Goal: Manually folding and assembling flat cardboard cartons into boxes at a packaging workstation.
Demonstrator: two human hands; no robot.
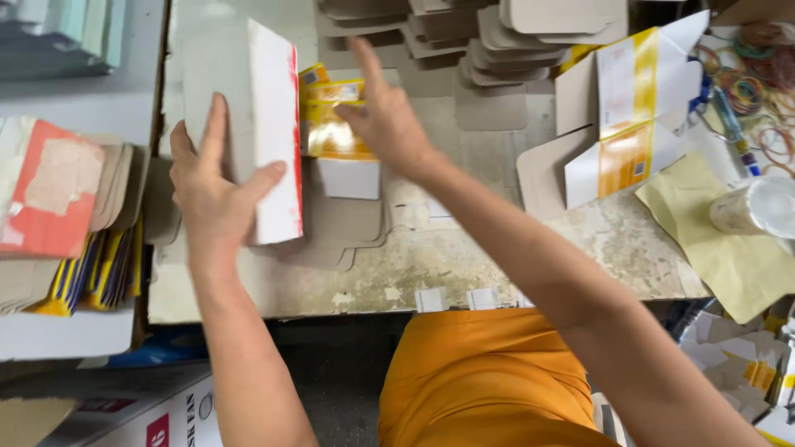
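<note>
Over the worktable (497,257), left hand (217,186) clamps a white-and-red carton (269,124) — right hand (385,116), fingers apart, touches yellow box (335,124).

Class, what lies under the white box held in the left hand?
Flat grey cardboard blanks lie on the worn table beneath the white box; the box covers their left part.

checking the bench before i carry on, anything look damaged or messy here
The worktable surface is worn and chipped along its front edge. Coloured rubber bands lie in a loose scatter at the far right corner. The white carton in the left hand looks intact.
</note>
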